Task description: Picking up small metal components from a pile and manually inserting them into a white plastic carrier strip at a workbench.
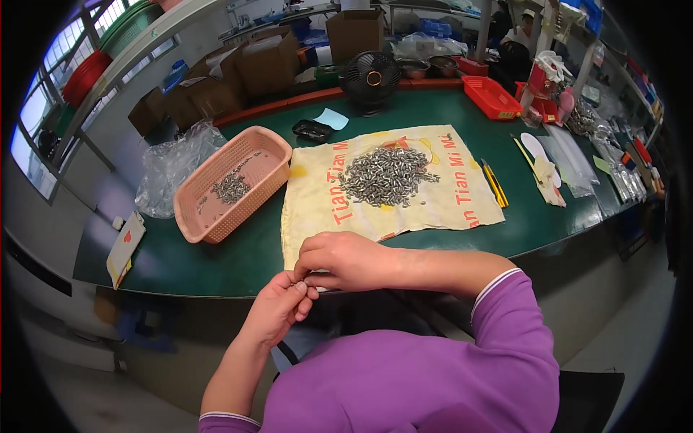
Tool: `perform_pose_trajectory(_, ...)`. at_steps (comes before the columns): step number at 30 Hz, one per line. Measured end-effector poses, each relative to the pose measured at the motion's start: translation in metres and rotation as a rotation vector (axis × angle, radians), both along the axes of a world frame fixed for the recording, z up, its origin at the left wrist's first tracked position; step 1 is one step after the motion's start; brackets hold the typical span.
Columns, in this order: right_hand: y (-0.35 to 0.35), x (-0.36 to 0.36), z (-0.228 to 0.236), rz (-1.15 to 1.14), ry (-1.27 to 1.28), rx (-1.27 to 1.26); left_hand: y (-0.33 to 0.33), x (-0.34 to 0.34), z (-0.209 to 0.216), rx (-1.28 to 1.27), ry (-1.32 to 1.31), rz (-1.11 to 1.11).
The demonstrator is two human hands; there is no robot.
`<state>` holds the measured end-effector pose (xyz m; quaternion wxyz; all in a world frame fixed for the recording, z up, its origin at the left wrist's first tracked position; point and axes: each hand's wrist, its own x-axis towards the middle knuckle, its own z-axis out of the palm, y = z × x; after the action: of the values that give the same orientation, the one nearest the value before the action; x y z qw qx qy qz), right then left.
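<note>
My left hand [281, 307] and my right hand [339, 261] meet at the table's front edge, by the near left corner of a pale yellow cloth [307, 209]. Both are closed, fingertips pinched together; whatever they hold is too small or hidden to make out. On the cloth lies a heap of small shiny metal pieces [386, 177], short and rounded. To the left stands a pink perforated plastic basket [206, 229], with a smaller scatter of the same metal pieces [232, 187] inside.
The green table [245, 270] also bears a clear plastic bag [162, 173], a black fan [370, 76], a red tray [491, 97], yellow pen-like tools [495, 184] and a white spoon-shaped item [534, 148]. Cardboard boxes [267, 65] stand behind it. In the background sits another person [518, 36].
</note>
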<state>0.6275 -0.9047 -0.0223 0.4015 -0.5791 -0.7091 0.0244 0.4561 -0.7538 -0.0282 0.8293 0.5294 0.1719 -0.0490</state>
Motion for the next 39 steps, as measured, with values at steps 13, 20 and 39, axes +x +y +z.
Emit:
perform_pose_trajectory(13,-0.021,0.100,-0.002,-0.244,0.228,-0.035,0.009,0.131,0.006,0.054,-0.023,-0.161)
perform_pose_trajectory(20,-0.038,0.115,-0.026,-0.497,0.398,-0.067,0.017,0.171,-0.012,-0.039,-0.029,-0.244)
perform_pose_trajectory(39,-0.038,0.102,-0.033,-0.474,0.618,-0.165,0.012,0.179,-0.046,-0.042,0.039,-0.238)
